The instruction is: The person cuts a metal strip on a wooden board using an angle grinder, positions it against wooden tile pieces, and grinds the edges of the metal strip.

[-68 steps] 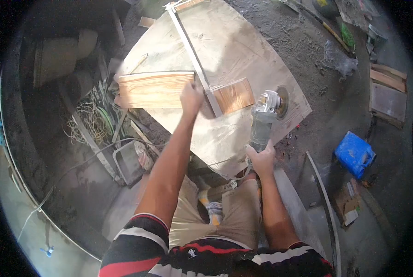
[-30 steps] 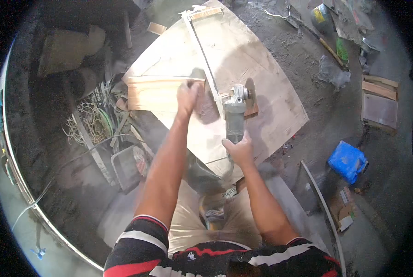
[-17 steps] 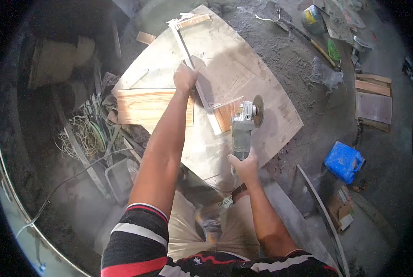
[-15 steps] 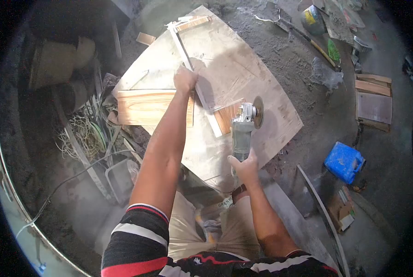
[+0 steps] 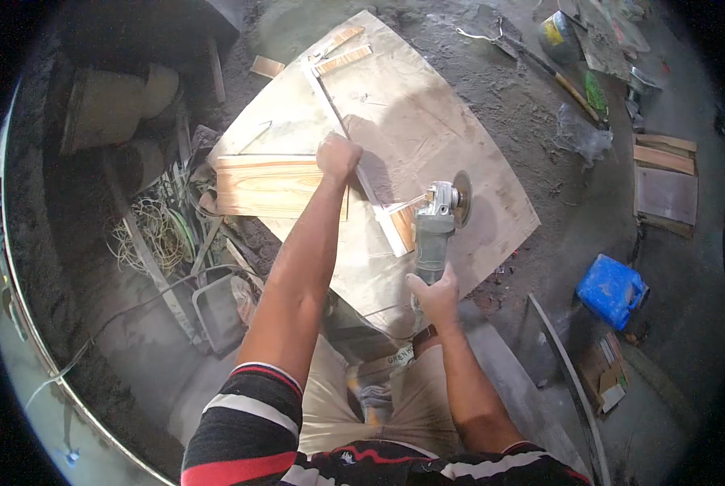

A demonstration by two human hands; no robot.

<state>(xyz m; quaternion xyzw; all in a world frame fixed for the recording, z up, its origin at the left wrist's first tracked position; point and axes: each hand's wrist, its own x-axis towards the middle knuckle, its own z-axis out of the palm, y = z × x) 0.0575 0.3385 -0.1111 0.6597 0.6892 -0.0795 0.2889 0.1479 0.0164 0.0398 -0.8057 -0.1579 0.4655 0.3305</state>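
My left hand (image 5: pixel 339 156) is closed on a long narrow strip (image 5: pixel 367 188) that slants across the pale board (image 5: pixel 492 186). My right hand (image 5: pixel 437 296) is wrapped round the lower end of an angle grinder (image 5: pixel 435 235), whose round disc faces right above the board. Beside the grinder head, a short wood piece (image 5: pixel 403 225) shows partly, next to the strip's near end. A wider grained plank (image 5: pixel 269 186) lies left of my left hand, partly behind my forearm. Small wood pieces (image 5: pixel 344 59) sit at the strip's far end.
A blue jug (image 5: pixel 612 290) and stacked wood pieces (image 5: pixel 666 182) stand on the right. Tangled wire (image 5: pixel 150 236), slats and a grey tray (image 5: pixel 225 312) lie on the left. A bucket (image 5: pixel 558 36) and a long handle (image 5: pixel 569 89) are at the upper right.
My left hand has gone from beside the plank onto the strip. The grinder moved left over the short piece, then back slightly right. The strip's near end has shifted nearer to me.
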